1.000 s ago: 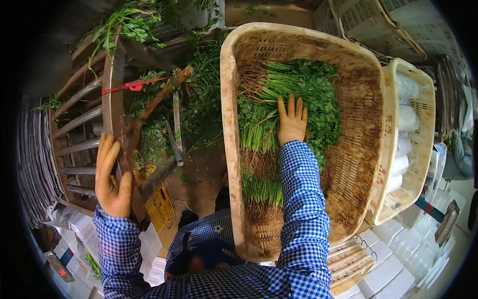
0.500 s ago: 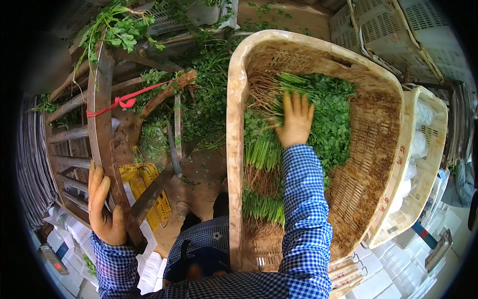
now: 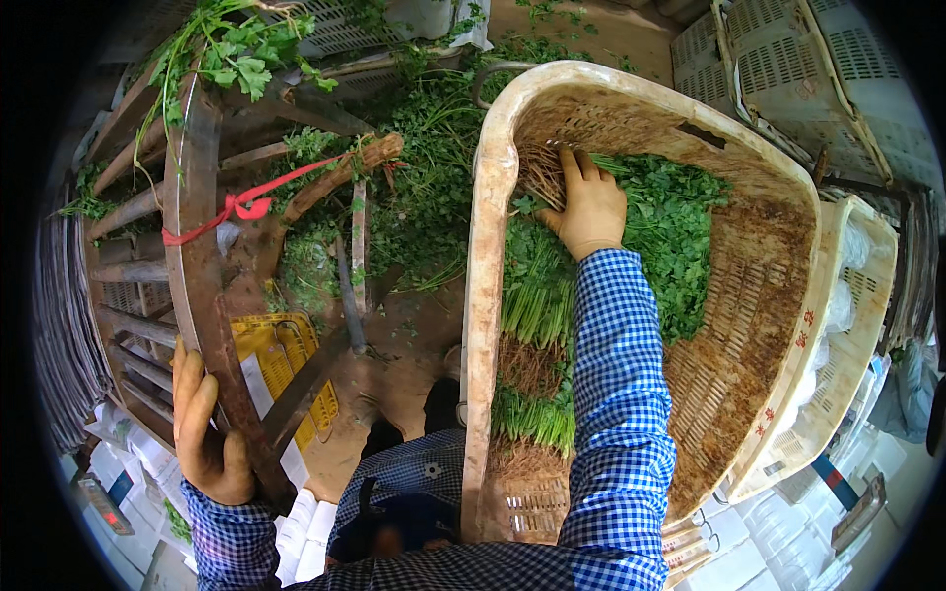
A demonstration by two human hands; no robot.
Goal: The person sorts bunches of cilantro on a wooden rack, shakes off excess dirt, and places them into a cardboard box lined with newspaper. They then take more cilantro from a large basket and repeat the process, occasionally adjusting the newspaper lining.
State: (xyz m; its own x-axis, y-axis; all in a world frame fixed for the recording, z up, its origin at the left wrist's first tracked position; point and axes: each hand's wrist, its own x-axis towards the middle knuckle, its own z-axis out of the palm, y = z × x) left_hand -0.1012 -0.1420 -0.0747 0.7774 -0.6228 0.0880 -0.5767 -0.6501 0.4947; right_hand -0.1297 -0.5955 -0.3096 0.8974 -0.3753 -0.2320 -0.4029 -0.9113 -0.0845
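Note:
In a large dirt-stained cream plastic crate (image 3: 482, 345) lie several bunches of coriander (image 3: 670, 217), with green leaves, pale stems and brown roots. My right hand (image 3: 588, 209), in a tan glove, is on the farthest bunch, at its root end (image 3: 539, 175). Its fingers bend over the far side of the stems and the thumb is nearer me; the fingertips are partly hidden. Nearer bunches (image 3: 537, 315) lie to the left of my forearm. My left hand (image 3: 210, 424), also gloved, rests against a brown metal frame (image 3: 225, 384), fingers stretched along its edge and thumb apart.
Loose greens (image 3: 424, 158) cover the ground beyond the frame, and a sprig (image 3: 236, 49) hangs over its far end. A red tie (image 3: 236, 207) is knotted round it. A yellow crate (image 3: 271, 340) sits below. To the right stands another cream crate (image 3: 857, 325) holding clear plastic bags.
My right hand has shifted from the leaves and stems to the root end, and its spread fingers have drawn together and bent. My left hand stays on the frame. The view has shifted slightly.

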